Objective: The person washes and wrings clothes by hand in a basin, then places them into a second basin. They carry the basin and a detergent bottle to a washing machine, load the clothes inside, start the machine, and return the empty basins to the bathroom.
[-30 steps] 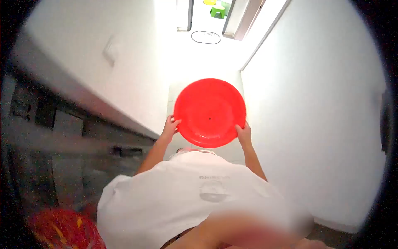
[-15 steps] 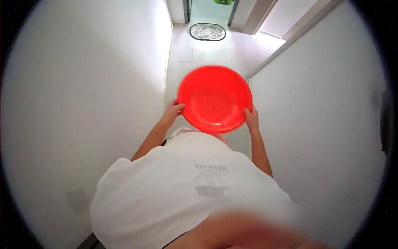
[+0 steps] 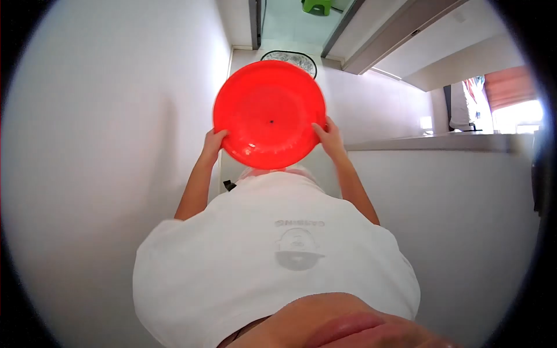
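A round red plastic basin [image 3: 270, 98] is held out in front of my body, its hollow side facing me. A small dark spot shows at the middle of its bottom. My left hand [image 3: 213, 145] grips the rim on the left, thumb over the edge. On the right side of the rim, my right hand [image 3: 328, 138] does the same. The fingers beneath the basin are mostly hidden. Below it is my white T-shirt [image 3: 238, 243] with a grey print.
Pale walls stand close on the left [image 3: 116, 145] and right [image 3: 435, 209]. Beyond the basin, an oval mat [image 3: 299, 58] lies before a doorway with a green stool [image 3: 316, 7] inside. An opening on the right leads to a bright room with an orange curtain [image 3: 509, 87].
The basin and both hands have shifted left and up in view, now covering part of the mat. The doorway has come nearer, and the room on the right has come into sight.
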{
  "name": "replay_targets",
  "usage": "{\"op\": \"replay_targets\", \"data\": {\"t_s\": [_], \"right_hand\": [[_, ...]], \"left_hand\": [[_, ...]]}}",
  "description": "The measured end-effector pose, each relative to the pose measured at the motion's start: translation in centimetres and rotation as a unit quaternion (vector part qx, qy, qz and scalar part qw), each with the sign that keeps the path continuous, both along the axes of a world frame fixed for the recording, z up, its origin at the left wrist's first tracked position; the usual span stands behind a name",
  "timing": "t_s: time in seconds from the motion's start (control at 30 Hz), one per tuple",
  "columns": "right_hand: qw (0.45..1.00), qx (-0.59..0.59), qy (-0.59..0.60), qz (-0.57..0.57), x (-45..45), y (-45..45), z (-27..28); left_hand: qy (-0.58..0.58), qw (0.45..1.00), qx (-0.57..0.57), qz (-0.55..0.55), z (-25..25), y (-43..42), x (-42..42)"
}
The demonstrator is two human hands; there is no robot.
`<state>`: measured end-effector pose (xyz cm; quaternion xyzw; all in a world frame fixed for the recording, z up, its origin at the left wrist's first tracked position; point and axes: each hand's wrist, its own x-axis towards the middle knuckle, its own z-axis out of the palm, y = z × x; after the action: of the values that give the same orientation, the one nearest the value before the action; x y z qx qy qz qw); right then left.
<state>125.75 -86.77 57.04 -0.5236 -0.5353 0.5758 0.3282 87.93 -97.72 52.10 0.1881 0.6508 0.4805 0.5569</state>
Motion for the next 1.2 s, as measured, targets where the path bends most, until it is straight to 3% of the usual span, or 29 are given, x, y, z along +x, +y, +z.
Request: {"op": "replay_targets", "data": {"t_s": [0.07, 0.13, 0.27, 0.3, 0.37, 0.47, 0.63, 0.73, 0.77, 0.87, 0.97, 1.07, 1.2], "right_hand": [[0.993, -0.015, 0.091, -0.069, 2.7, 5.7, -3.1], [0.982, -0.112, 0.04, -0.15, 4.3, 11.9, -1.5], [0.969, -0.119, 0.031, -0.216, 4.8, 24.5, -1.7], [0.968, -0.112, 0.038, -0.219, 7.5, 23.1, -3.9], [0.972, -0.104, 0.044, -0.204, 8.5, 28.4, -6.5], [0.973, -0.072, 0.068, -0.21, 4.3, 44.9, -7.8], [0.988, 0.022, -0.077, -0.134, -5.0, 67.1, -9.5], [0.992, 0.06, -0.076, -0.085, -10.1, 76.7, -5.3], [0.993, 0.078, -0.041, -0.081, -7.2, 72.1, -0.7], [0.995, 0.067, 0.007, -0.069, -6.1, 76.1, -0.6], [0.985, 0.016, 0.016, -0.173, -7.1, 80.9, -1.1], [0.979, -0.01, 0.039, -0.198, -8.8, 86.8, -0.5], [0.965, -0.06, 0.08, -0.243, -10.4, 98.8, 0.8]], "left_hand": [[0.017, 0.999, 0.002, -0.049, -0.8, 10.4, 0.9], [0.025, 0.992, -0.016, -0.123, 1.0, 21.6, 2.1], [0.025, 0.982, -0.02, -0.184, 0.1, 40.1, 4.0], [0.016, 0.981, 0.005, -0.192, -1.3, 38.4, 6.5], [0.023, 0.985, -0.002, -0.173, -1.9, 42.0, 7.1], [0.028, 0.99, -0.02, -0.135, -1.5, 53.9, 4.3], [0.001, 0.998, -0.031, -0.048, -1.3, 65.5, -3.2], [-0.016, 0.999, -0.04, 0.011, -0.3, 72.0, -6.0], [-0.002, 1.0, -0.012, 0.028, 2.5, 66.6, -1.9], [-0.018, 1.0, 0.004, -0.002, 0.8, 70.3, -1.5], [-0.042, 0.998, -0.011, 0.046, 1.6, 81.0, -2.3], [-0.064, 0.998, 0.005, 0.018, 0.9, 91.0, -5.9], [-0.03, 0.997, -0.046, -0.048, 4.3, 104.8, -7.9]]}}
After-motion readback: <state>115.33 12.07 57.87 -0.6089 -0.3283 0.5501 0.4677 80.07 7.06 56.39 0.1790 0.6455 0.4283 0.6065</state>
